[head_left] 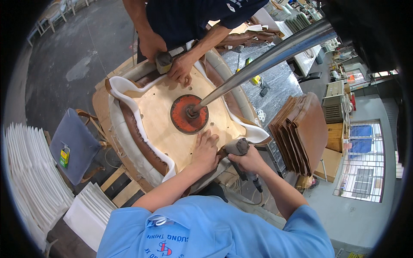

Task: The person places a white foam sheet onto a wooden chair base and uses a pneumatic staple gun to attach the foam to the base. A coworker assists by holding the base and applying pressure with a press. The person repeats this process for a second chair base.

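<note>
A plywood seat panel (161, 124) lies face up, ringed by white foam (138, 116) and brown cover material (137, 129). My left hand (205, 152) rests on the panel's near edge with fingers stretched toward the middle. My right hand (251, 160) is wrapped around a staple gun (237, 148) with a hose at its handle's end; its nose is at the near edge, beside my left hand. A red round press plate (180, 114) on a metal rod (258, 64) bears on the panel's centre. How the cover's edge sits under my left hand is hidden.
Across the panel, a co-worker's hands (180, 69) work the far edge with another staple gun (164, 62). Brown cover pieces (301, 129) are stacked at right, white sheets (36, 167) at left. A blue-grey seat (75, 144) carries a small box (64, 156).
</note>
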Tool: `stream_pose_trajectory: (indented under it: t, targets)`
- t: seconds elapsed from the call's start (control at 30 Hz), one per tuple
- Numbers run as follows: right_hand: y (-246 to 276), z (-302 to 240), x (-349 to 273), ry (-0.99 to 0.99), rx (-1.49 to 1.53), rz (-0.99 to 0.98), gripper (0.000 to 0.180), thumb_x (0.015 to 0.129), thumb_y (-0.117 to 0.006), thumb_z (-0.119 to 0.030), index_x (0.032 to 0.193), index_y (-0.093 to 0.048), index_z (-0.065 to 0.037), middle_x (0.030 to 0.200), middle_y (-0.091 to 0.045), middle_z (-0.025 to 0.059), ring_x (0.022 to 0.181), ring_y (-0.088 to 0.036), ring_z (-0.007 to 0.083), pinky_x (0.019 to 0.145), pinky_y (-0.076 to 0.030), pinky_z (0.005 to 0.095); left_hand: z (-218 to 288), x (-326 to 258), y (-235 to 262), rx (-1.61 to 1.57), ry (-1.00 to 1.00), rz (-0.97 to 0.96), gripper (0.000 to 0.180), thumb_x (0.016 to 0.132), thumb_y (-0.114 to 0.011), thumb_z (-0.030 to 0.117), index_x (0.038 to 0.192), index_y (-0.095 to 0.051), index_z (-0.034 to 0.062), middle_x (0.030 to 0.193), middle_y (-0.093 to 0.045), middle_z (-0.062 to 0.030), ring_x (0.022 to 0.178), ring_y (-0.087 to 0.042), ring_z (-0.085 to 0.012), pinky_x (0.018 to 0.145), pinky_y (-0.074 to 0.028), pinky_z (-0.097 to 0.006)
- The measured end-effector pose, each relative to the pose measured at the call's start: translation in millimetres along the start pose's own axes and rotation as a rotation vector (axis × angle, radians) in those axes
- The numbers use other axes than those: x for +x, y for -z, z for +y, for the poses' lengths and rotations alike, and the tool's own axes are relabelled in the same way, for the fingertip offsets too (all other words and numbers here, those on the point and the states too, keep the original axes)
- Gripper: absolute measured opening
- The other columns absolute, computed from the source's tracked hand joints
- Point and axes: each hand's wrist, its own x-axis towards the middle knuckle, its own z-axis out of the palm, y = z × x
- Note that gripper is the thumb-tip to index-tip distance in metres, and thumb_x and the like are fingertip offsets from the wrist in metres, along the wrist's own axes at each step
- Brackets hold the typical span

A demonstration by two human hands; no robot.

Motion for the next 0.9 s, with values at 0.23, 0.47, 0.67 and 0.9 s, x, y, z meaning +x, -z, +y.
stream_pose_trajectory:
  t: [0.23,0.47,0.67,0.9]
  targets:
    - [-5,-10,-5,0.046,-0.072,-0.091,0.033,0.095,-0.086,-0.023,0.121,-0.077,-0.004,0.079,-0.073,0.0051,0.058,-0.067,0.0154,0.056,-0.055,0.0347,-1,-1,-2,-0.007,0.026,0.047,0.019,0.09,-0.079,0.018,0.096,-0.082,-0.0002,0.156,-0.055,-0.0155,0.16,-0.036,-0.0423,0.137,-0.02,-0.062]
    - [-12,-8,-2,-0.005,-0.061,-0.014,0.035,0.094,-0.086,-0.024,0.122,-0.077,-0.005,0.082,-0.074,0.0053,0.058,-0.067,0.0154,0.056,-0.055,0.0341,-4,-7,2,-0.01,0.019,0.014,0.018,0.09,-0.08,0.017,0.094,-0.079,-0.0002,0.157,-0.053,-0.0152,0.163,-0.033,-0.0431,0.137,-0.019,-0.062]
    - [-15,-13,-15,0.029,-0.04,-0.07,0.031,0.096,-0.086,-0.024,0.118,-0.076,-0.003,0.08,-0.072,0.0052,0.058,-0.066,0.0142,0.055,-0.054,0.0341,-7,-16,7,-0.032,0.024,0.061,0.018,0.088,-0.082,0.017,0.089,-0.077,-0.0001,0.157,-0.053,-0.0165,0.163,-0.033,-0.0446,0.137,-0.019,-0.062]
    - [-28,-3,-6,0.114,-0.147,-0.025,0.03,0.098,-0.087,-0.025,0.115,-0.076,-0.002,0.083,-0.073,0.0048,0.06,-0.067,0.0137,0.055,-0.054,0.0349,-5,-18,8,-0.051,0.009,0.088,0.017,0.087,-0.082,0.013,0.093,-0.078,-0.0022,0.154,-0.054,-0.019,0.16,-0.036,-0.0454,0.136,-0.023,-0.063]
